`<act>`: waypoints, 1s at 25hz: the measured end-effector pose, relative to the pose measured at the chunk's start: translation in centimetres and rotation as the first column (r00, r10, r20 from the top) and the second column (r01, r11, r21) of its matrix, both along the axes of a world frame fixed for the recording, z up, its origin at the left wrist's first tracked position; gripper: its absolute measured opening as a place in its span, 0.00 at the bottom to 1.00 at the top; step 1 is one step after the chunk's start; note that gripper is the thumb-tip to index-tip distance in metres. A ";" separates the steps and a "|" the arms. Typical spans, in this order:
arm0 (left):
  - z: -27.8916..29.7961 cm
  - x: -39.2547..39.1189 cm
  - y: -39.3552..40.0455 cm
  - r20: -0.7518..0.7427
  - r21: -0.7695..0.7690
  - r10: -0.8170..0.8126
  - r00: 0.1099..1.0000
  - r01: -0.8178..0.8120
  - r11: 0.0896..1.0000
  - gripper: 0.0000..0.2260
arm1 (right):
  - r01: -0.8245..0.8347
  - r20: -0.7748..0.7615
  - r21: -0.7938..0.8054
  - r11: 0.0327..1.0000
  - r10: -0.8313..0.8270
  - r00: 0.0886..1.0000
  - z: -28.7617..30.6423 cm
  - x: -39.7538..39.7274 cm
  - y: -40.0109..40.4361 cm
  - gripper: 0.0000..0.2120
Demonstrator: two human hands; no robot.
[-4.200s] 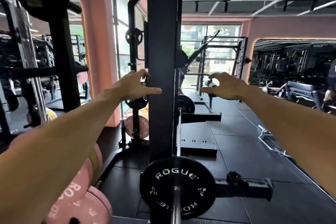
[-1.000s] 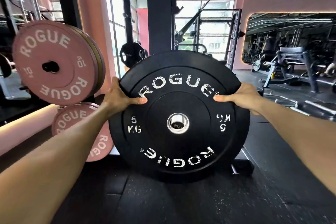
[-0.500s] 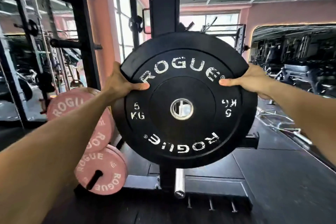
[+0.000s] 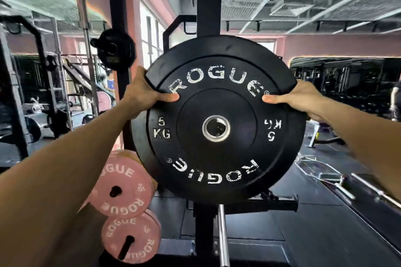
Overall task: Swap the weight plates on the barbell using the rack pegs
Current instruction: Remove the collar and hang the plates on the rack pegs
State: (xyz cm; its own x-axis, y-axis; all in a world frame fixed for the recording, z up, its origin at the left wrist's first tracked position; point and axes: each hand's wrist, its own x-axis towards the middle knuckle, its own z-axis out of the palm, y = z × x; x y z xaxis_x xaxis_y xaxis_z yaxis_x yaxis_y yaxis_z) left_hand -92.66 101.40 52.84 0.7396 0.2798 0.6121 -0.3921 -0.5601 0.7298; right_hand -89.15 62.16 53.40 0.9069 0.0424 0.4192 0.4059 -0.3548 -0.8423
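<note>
1 black plate [image 4: 217, 119], marked ROGUE and 5 KG, was held upright in the air in front of the black rack upright [image 4: 208, 6], its face toward the camera. 2 hands carried it: the left hand [image 4: 141, 91] gripped the upper left rim with the thumb pressed flat on the face and the fingers wrapped behind, and the right hand [image 4: 301, 97] gripped the upper right rim the same way. The plate's steel-ringed centre hole [image 4: 216, 128] was open, with nothing through it. Below the plate, 1 barbell [image 4: 222, 234] ran toward the camera. At lower left, 2 pink plates [image 4: 121, 188] sat on rack pegs, one above the other. 1 smaller black plate [image 4: 115, 50] hung on a peg at upper left.

Compared with 0.5 s earlier, the plate sat higher against the upright and filled more of the view, the camera looked further up toward the ceiling, and both grips stayed at the same spots on the rim.
</note>
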 end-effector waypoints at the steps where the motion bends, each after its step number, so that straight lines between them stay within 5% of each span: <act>1: 0.2 -0.6 1.1 -0.001 -0.010 0.003 1.000 -0.003 1.000 0.45 | -0.002 0.004 -0.006 1.000 0.002 1.000 0.3 -0.1 1.1 0.23; 25: 2.9 -2.0 41.6 -0.039 -0.022 0.078 0.996 -0.079 0.997 0.51 | -0.148 0.018 -0.049 0.988 0.149 0.989 2.3 4.7 42.3 0.26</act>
State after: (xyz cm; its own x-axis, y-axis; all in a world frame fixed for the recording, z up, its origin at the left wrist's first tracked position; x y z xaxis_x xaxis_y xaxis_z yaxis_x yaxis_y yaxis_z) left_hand -94.69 143.03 55.70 0.7373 0.3521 0.5766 -0.3191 -0.5707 0.7566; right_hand -84.44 104.45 55.66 0.8797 0.1962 0.4331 0.4751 -0.3281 -0.8165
